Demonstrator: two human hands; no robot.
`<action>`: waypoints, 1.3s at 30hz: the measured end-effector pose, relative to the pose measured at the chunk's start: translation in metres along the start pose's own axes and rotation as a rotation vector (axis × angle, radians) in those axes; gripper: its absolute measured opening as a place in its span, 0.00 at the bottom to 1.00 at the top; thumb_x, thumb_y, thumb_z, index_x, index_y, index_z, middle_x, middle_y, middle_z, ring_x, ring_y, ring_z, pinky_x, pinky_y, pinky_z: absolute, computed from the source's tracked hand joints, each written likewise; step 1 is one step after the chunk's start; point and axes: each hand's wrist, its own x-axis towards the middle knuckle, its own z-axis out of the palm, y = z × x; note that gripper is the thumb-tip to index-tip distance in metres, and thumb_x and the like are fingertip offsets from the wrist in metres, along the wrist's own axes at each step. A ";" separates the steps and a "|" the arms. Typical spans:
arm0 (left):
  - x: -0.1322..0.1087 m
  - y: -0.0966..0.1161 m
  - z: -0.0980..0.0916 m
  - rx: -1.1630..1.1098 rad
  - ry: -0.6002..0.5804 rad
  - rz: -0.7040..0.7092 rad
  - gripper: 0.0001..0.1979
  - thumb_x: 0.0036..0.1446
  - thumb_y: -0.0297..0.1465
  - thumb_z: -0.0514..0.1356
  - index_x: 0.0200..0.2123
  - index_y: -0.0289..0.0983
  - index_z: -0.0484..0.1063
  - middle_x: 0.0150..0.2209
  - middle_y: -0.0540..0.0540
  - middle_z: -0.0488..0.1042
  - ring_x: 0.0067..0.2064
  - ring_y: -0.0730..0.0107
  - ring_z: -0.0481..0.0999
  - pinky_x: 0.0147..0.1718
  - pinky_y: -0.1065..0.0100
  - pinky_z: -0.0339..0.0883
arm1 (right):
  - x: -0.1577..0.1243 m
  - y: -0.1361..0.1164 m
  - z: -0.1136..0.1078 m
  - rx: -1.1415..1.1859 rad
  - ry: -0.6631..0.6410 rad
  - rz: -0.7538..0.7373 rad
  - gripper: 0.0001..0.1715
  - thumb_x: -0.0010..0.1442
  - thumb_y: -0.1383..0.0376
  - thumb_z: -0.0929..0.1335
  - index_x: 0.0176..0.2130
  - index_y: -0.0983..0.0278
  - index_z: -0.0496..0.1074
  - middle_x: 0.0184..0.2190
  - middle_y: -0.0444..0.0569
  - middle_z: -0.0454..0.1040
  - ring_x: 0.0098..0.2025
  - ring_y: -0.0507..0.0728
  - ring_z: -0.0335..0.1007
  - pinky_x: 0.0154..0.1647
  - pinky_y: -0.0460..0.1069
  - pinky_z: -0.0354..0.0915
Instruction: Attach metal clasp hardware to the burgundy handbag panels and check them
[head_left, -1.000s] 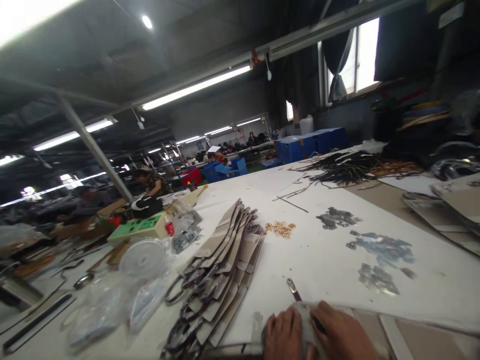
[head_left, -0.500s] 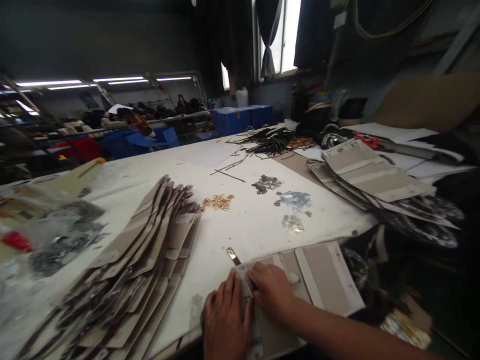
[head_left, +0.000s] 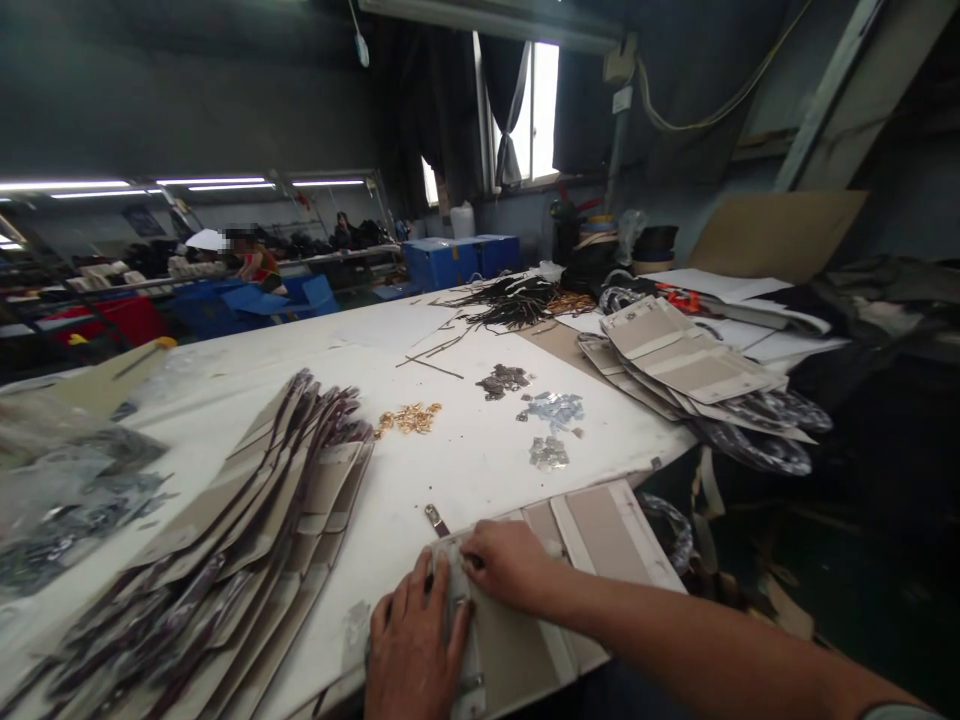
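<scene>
A beige panel (head_left: 604, 530) with pale bands across it lies at the table's near edge. My left hand (head_left: 416, 625) rests on its left end, palm down and fingers stretched forward, with the thumb apart. My right hand (head_left: 510, 568) is closed on the panel, just right of my left fingers. A small dark bit shows at its fingertips, too hidden to name. From the panel's far left corner sticks out a short dark strap with a metal end (head_left: 433, 517).
On the left lies a stack of similar panels (head_left: 247, 510) with dark wrapped straps. Gold fittings (head_left: 411, 418), dark metal pieces (head_left: 502, 380) and silvery plates (head_left: 549, 453) lie in piles on the white table (head_left: 330, 345). More panels (head_left: 682, 350) overhang the right edge. A person (head_left: 259, 265) sits far back.
The camera view has shifted, so the scene sits further left. My right hand has turned slightly and its fist now shows the dark bit. My left hand stays on the panel.
</scene>
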 end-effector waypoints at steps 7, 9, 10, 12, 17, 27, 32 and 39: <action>0.001 -0.002 0.003 -0.066 -0.001 -0.028 0.23 0.70 0.37 0.54 0.65 0.40 0.70 0.62 0.39 0.73 0.61 0.52 0.69 0.58 0.49 0.60 | 0.028 0.116 -0.087 -0.065 0.182 0.309 0.16 0.67 0.55 0.69 0.48 0.55 0.83 0.49 0.45 0.83 0.49 0.58 0.76 0.45 0.48 0.64; 0.002 -0.004 0.003 -0.091 -0.003 -0.025 0.23 0.70 0.38 0.54 0.65 0.40 0.70 0.62 0.39 0.73 0.61 0.52 0.69 0.58 0.48 0.59 | 0.037 0.158 -0.104 -0.123 0.211 0.444 0.18 0.67 0.57 0.68 0.49 0.60 0.83 0.50 0.51 0.82 0.51 0.62 0.75 0.44 0.50 0.64; 0.003 -0.005 0.004 -0.103 0.002 -0.018 0.23 0.69 0.38 0.55 0.65 0.40 0.70 0.61 0.39 0.73 0.61 0.52 0.69 0.58 0.49 0.59 | 0.040 0.176 -0.108 -0.142 0.216 0.501 0.18 0.66 0.58 0.68 0.48 0.61 0.83 0.50 0.54 0.81 0.50 0.63 0.75 0.43 0.51 0.63; 0.004 -0.008 0.005 -0.123 0.018 0.006 0.24 0.69 0.39 0.56 0.65 0.40 0.69 0.61 0.39 0.74 0.60 0.52 0.70 0.58 0.49 0.59 | 0.044 0.204 -0.108 -0.163 0.211 0.585 0.17 0.65 0.59 0.69 0.46 0.62 0.84 0.48 0.55 0.82 0.48 0.63 0.75 0.41 0.50 0.62; 0.003 -0.010 0.008 -0.149 0.033 0.010 0.26 0.67 0.40 0.58 0.66 0.40 0.67 0.59 0.39 0.75 0.59 0.51 0.70 0.57 0.49 0.59 | 0.048 0.230 -0.094 -0.160 0.203 0.645 0.15 0.63 0.58 0.69 0.44 0.59 0.84 0.48 0.50 0.82 0.46 0.60 0.75 0.37 0.49 0.60; 0.003 0.004 -0.018 -0.309 -0.111 -0.122 0.28 0.65 0.38 0.63 0.66 0.37 0.67 0.61 0.41 0.73 0.61 0.52 0.67 0.60 0.49 0.56 | 0.054 0.194 -0.119 -0.225 0.144 0.498 0.15 0.65 0.64 0.65 0.40 0.66 0.81 0.41 0.57 0.81 0.43 0.62 0.74 0.39 0.50 0.61; 0.006 0.006 -0.024 -0.395 -0.134 -0.187 0.29 0.62 0.38 0.66 0.65 0.40 0.68 0.60 0.42 0.74 0.60 0.53 0.68 0.59 0.50 0.58 | 0.035 0.084 -0.111 0.212 -0.236 0.129 0.13 0.63 0.59 0.68 0.35 0.64 0.78 0.25 0.45 0.74 0.26 0.53 0.66 0.29 0.47 0.59; 0.007 0.003 -0.026 -0.483 -0.148 -0.243 0.28 0.59 0.36 0.67 0.63 0.42 0.71 0.59 0.44 0.75 0.60 0.55 0.68 0.59 0.52 0.60 | 0.047 0.002 -0.044 0.338 -0.523 0.042 0.10 0.58 0.62 0.69 0.29 0.66 0.76 0.21 0.41 0.69 0.25 0.51 0.62 0.25 0.46 0.54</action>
